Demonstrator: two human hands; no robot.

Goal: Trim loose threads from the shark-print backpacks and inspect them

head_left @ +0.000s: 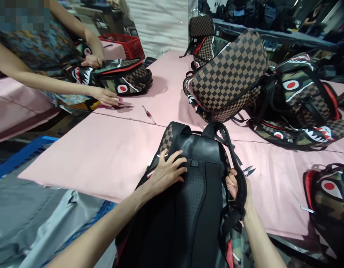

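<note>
Hands: left hand [167, 173] flat, fingers spread, pressing the mesh back panel of a black padded backpack with brown checkered sides [199, 201]; right hand [235, 186] closed around its black webbing shoulder strap [233, 149]. The backpack lies back-up at the near edge of the pink worktop [105, 156]. Small metal thread snips [249, 170] just beside the right hand. Beyond: brown checkered leather-look backpack [230, 74], camouflage shark-mouth backpack [300, 96]. Far left: a co-worker's hand [106, 96] resting on the worktop.

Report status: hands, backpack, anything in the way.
Left hand open, flat on black backpack. Right hand closed around its shoulder strap. Thread snips on pink table just beyond right hand; co-worker's hands well clear, far left.
</note>
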